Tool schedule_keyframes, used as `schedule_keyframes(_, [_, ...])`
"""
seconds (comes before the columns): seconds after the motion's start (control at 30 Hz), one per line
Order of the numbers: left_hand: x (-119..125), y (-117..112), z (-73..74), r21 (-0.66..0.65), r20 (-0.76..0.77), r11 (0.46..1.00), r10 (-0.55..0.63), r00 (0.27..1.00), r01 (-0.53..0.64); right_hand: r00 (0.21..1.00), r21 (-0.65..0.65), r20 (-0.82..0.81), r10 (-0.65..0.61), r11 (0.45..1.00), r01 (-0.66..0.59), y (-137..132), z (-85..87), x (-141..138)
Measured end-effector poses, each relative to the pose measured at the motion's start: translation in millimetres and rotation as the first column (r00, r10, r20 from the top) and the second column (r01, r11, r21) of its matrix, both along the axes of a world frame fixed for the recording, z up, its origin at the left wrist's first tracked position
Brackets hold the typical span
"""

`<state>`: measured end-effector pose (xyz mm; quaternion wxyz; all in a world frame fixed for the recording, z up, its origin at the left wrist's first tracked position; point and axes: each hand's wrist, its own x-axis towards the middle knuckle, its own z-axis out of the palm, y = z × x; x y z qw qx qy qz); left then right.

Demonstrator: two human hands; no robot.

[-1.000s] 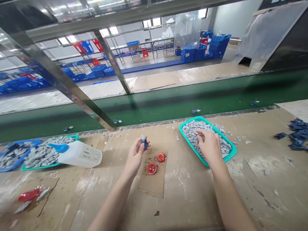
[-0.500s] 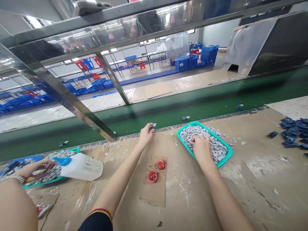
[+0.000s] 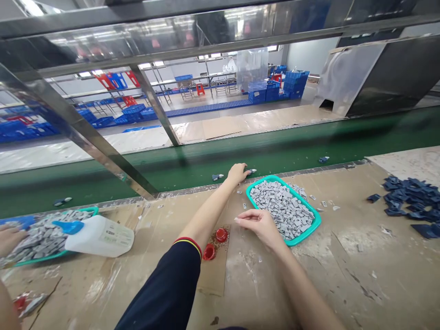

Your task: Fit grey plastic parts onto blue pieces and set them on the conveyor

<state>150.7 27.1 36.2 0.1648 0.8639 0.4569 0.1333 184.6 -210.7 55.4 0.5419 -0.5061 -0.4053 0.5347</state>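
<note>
My left hand (image 3: 237, 173) reaches over the near edge of the green belt (image 3: 275, 149). Its fingers close around a dark blue piece with a white tip (image 3: 252, 171). Just left of it, another such piece (image 3: 217, 177) lies on the belt. My right hand (image 3: 257, 224) hovers in front of a turquoise tray (image 3: 316, 224) filled with small grey plastic pieces (image 3: 282, 206). Its thumb and fingertips are pinched together; what they hold, if anything, is too small to make out. Two small red cups (image 3: 222, 235) stand on a cardboard piece (image 3: 215, 279), partly beside my left forearm.
Dark blue parts (image 3: 409, 195) lie heaped at the right. To the left, a white bottle with a blue cap (image 3: 99, 236) lies against another tray of grey pieces (image 3: 44, 236), where a co-worker's hand (image 3: 10, 238) reaches in. A metal post (image 3: 113, 160) rises beside the belt.
My left hand has let go of one dark blue piece on the belt and moved right to another. My right hand has come out of the tray toward the left. Belt pieces have drifted left.
</note>
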Motion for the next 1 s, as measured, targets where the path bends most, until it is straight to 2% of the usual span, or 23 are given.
schedule_keyframes(0.07, [10, 0, -1.9, -0.021, 0.007, 0.999, -0.024, 1.000, 0.024, 0.995, -0.072, -0.105, 0.002, 0.997, -0.009, -2, -0.1, -5])
schedule_keyframes(0.13, [13, -1, -3.3, -0.041, 0.030, 0.999, -0.027, 0.999, 0.028, 0.991, -0.121, -0.135, 0.001, 0.993, -0.018, -4, -0.6, -8])
schedule_keyframes(0.27, [-4, -10, 0.8, -0.053, 0.130, 0.999, 0.013, 0.991, -0.006, 0.985, -0.176, -0.172, 0.025, 0.983, -0.056, -5, -2.2, -10])
schedule_keyframes(0.43, [-63, -40, 25.1, -0.048, 0.351, 0.994, 0.107, 0.930, -0.096, 0.969, -0.198, -0.232, 0.080, 0.972, -0.128, -7, -6.4, -10])
schedule_keyframes(0.57, [-126, -82, 47.8, -0.100, 0.537, 0.987, 0.159, 0.828, -0.124, 0.972, -0.205, -0.222, 0.082, 0.970, -0.129, -8, -14.4, -12])
schedule_keyframes(0.67, [-169, -126, 60.5, -0.171, 0.669, 0.969, 0.245, 0.701, -0.175, 0.976, -0.208, -0.195, 0.099, 0.968, -0.139, -9, -18.4, -18])
schedule_keyframes(0.77, [-198, -173, 65.0, -0.351, 0.798, 0.916, 0.401, 0.451, -0.193, 0.978, -0.205, -0.168, 0.125, 0.966, -0.159, -11, -19.0, -28])
schedule_keyframes(0.93, [-214, -236, 49.3, -0.490, 0.822, 0.818, 0.549, 0.152, -0.302, 0.988, -0.205, -0.119, 0.103, 0.971, -0.126, -11, -22.7, -38])
schedule_keyframes(1.0, [-212, -251, 40.5, -0.520, 0.816, 0.788, 0.572, 0.080, -0.329, 0.991, -0.210, -0.098, 0.087, 0.972, -0.106, -10, -26.2, -40])
